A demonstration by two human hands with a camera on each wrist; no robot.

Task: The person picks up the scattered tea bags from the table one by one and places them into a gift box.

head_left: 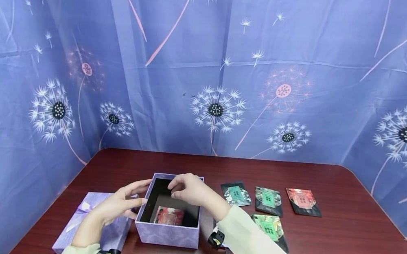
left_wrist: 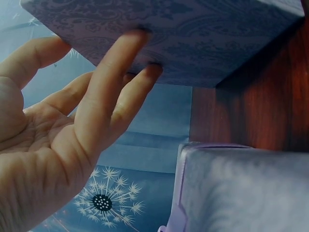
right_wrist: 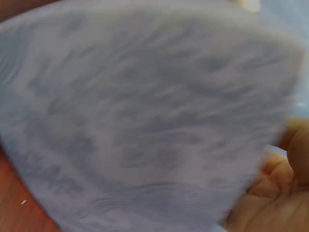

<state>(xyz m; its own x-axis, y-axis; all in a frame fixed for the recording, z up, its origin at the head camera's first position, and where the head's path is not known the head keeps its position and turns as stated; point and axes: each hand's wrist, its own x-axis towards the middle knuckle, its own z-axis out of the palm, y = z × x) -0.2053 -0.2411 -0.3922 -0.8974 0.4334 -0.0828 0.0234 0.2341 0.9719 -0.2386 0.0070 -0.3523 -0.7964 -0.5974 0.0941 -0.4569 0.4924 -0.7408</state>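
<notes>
A lilac patterned box (head_left: 167, 236) stands without its lid on the table, its dark inside showing. Low inside, against the near wall, sits a packet (head_left: 169, 216) with a red floral print. My left hand (head_left: 122, 203) is at the box's left side, and in the left wrist view its extended fingertips (left_wrist: 149, 72) touch the outer wall. Over the opening hovers my right hand (head_left: 190, 189), fingers loosely bent, nothing visible in them. In the right wrist view the box wall (right_wrist: 145, 121) covers much of that hand.
The lilac lid (head_left: 114, 233) with a ribbon bow (head_left: 85, 207) lies left of the box. To the right, several flat packets lie spread on the dark red table (head_left: 355, 231), among them a red one (head_left: 303, 201) and a green one (head_left: 268, 230). A blue dandelion curtain (head_left: 174, 120) hangs behind.
</notes>
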